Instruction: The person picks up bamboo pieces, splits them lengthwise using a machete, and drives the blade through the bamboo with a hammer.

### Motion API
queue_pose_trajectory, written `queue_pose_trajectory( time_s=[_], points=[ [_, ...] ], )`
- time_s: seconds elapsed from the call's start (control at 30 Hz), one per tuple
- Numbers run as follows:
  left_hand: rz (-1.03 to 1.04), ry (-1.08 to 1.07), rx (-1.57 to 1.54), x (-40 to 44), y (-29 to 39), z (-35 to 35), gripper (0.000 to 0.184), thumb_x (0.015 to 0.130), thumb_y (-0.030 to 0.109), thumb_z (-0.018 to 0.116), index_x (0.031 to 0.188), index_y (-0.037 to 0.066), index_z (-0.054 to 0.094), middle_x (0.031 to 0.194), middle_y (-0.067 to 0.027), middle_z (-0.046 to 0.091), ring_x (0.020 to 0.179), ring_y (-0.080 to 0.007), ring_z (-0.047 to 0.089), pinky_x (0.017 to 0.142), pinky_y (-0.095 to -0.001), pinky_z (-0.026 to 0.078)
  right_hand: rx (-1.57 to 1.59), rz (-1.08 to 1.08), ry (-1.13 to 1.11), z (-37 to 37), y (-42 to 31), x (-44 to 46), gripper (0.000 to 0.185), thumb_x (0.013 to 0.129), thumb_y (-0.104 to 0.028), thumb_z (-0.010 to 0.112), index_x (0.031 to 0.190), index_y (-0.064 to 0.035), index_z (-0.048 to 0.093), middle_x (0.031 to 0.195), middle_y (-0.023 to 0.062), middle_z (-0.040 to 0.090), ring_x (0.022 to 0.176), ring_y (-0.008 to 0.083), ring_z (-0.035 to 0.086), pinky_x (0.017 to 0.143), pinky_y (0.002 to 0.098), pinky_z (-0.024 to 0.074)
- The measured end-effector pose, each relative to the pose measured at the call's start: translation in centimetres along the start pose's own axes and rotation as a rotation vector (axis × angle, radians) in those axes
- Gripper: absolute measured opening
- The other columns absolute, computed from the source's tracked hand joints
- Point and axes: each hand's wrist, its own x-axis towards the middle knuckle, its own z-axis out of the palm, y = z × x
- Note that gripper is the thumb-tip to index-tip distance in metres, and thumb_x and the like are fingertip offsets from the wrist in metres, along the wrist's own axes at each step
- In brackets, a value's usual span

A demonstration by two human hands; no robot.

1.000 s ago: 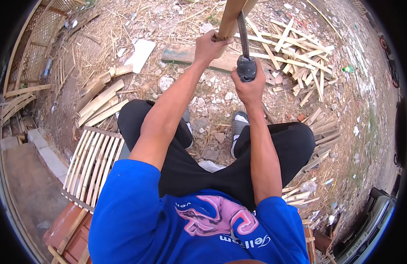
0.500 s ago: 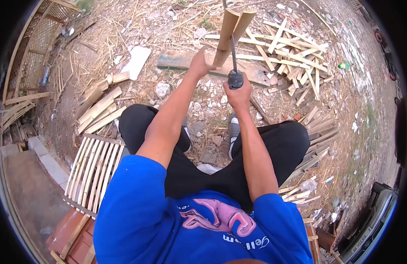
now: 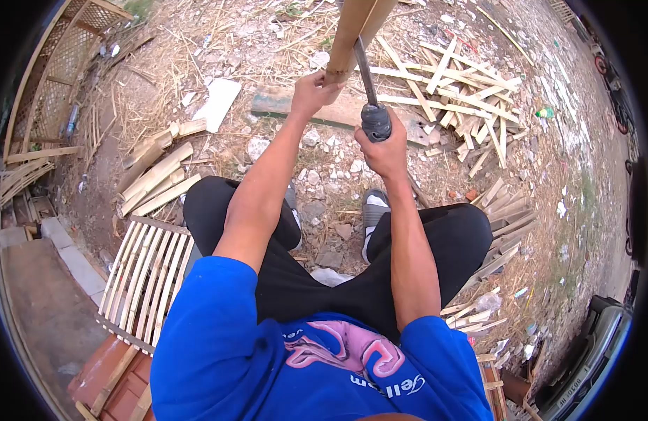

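Note:
My right hand (image 3: 387,146) is closed round the black wrapped handle (image 3: 375,123) of a long knife. Its dark narrow blade (image 3: 367,76) runs up against a bamboo piece (image 3: 352,38), seemingly lodged in a lengthwise split; the exact contact is hard to see. At the bamboo's lower end, my left hand (image 3: 315,95) grips with the fingers partly hidden behind it. The bamboo stands raised in front of me, its top cut off by the frame edge. Below it, a thick wooden plank (image 3: 275,102) lies across the ground.
A heap of split bamboo strips (image 3: 478,91) lies at the right front. Larger bamboo pieces (image 3: 156,182) are on the left, near a slatted bamboo panel (image 3: 145,277). More strips (image 3: 510,217) lie beside my right knee. A white flat piece (image 3: 219,104) rests on the stony ground.
The bamboo and knife have risen, so the bamboo's top has left the view. My left hand, previously with fingers extended beside the bamboo, has moved up and now grips its lower end.

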Motion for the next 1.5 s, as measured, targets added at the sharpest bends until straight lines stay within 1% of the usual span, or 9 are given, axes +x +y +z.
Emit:
queue_pose_trajectory(
  time_s=[0.3,0.5,0.67,0.9,1.17,1.23,1.3,1.4,1.5],
  points=[
    [-0.117,0.186,0.422,-2.2,-0.7,1.6,0.038,0.074,0.033,0.082,0.101,0.007,0.074,0.080,-0.0082,0.074,0.070,-0.0145,0.069,0.065,-0.0304,0.052,-0.072,0.031,0.115,0.9,0.5,-0.3,0.023,0.075,-0.011,0.072,0.092,-0.0017,0.060,0.073,0.0032,0.061,0.064,0.0091,0.055,0.061,0.0267,0.0460],
    [-0.162,0.290,0.335,-3.0,1.7,4.9,0.042,0.071,0.045,0.081,0.097,0.013,0.073,0.073,-0.0123,0.069,0.070,-0.0333,0.067,0.065,-0.0437,0.050,-0.064,0.054,0.262,2.5,-0.7,-0.5,0.025,0.075,-0.011,0.072,0.094,-0.0016,0.060,0.073,0.0038,0.063,0.063,0.0099,0.057,0.062,0.0275,0.0475],
    [-0.088,0.245,0.240,-2.5,0.9,6.3,0.035,0.074,0.040,0.080,0.095,0.013,0.074,0.076,-0.0116,0.071,0.071,-0.0293,0.069,0.063,-0.0398,0.051,-0.062,0.020,0.358,4.1,-0.5,-0.5,0.029,0.074,-0.012,0.074,0.096,-0.0016,0.060,0.073,0.0078,0.064,0.062,0.0158,0.059,0.063,0.0299,0.0490],
    [-0.043,0.261,0.255,-2.5,0.6,4.3,0.038,0.071,0.039,0.083,0.094,0.010,0.075,0.073,-0.0091,0.072,0.065,-0.0233,0.069,0.059,-0.0343,0.051,0.005,0.092,0.197,1.6,-0.1,0.5,0.027,0.073,-0.010,0.074,0.094,-0.0002,0.060,0.077,0.0046,0.063,0.066,0.0103,0.058,0.063,0.0269,0.0474],
    [0.117,0.324,0.145,0.5,2.6,4.9,0.043,0.071,0.043,0.083,0.095,0.008,0.075,0.073,-0.0132,0.071,0.067,-0.0253,0.069,0.062,-0.0361,0.051,-0.021,-0.110,0.173,1.1,-0.3,0.0,0.023,0.075,-0.010,0.073,0.090,-0.0021,0.056,0.074,0.0032,0.061,0.064,0.0093,0.056,0.062,0.0267,0.0465],
    [-0.181,0.022,0.361,-1.7,0.7,3.9,0.048,0.071,0.022,0.084,0.112,0.002,0.070,0.104,-0.0147,0.073,0.098,-0.0219,0.068,0.085,-0.0361,0.052,-0.123,0.081,0.167,2.1,3.6,-1.0,0.026,0.072,-0.010,0.073,0.091,-0.0025,0.058,0.073,0.0086,0.064,0.064,0.0178,0.061,0.063,0.0322,0.0491],
    [-0.102,0.000,0.398,-4.9,-7.5,3.7,0.074,0.068,0.028,0.088,0.130,0.001,0.057,0.126,-0.0195,0.063,0.116,-0.0284,0.061,0.097,-0.0399,0.047,-0.102,0.048,0.158,1.8,5.3,-1.1,0.025,0.072,-0.010,0.073,0.091,-0.0021,0.058,0.073,0.0088,0.064,0.064,0.0185,0.060,0.064,0.0330,0.0488],
    [-0.284,0.021,0.292,-6.3,-8.9,3.0,0.100,0.058,0.039,0.092,0.140,0.007,0.046,0.136,-0.0217,0.054,0.125,-0.0347,0.053,0.103,-0.0415,0.044,-0.102,0.098,0.149,1.8,4.9,-0.9,0.025,0.071,-0.010,0.072,0.091,-0.0017,0.059,0.074,0.0092,0.064,0.065,0.0193,0.061,0.064,0.0333,0.0490],
    [-0.185,0.021,0.237,-3.8,-6.6,2.2,0.106,0.059,0.036,0.092,0.145,0.006,0.038,0.139,-0.0198,0.052,0.125,-0.0320,0.053,0.102,-0.0415,0.045,-0.145,0.119,0.136,1.6,4.5,-1.1,0.026,0.071,-0.009,0.072,0.092,-0.0017,0.059,0.075,0.0097,0.065,0.065,0.0179,0.060,0.064,0.0328,0.0487]
  ],
)
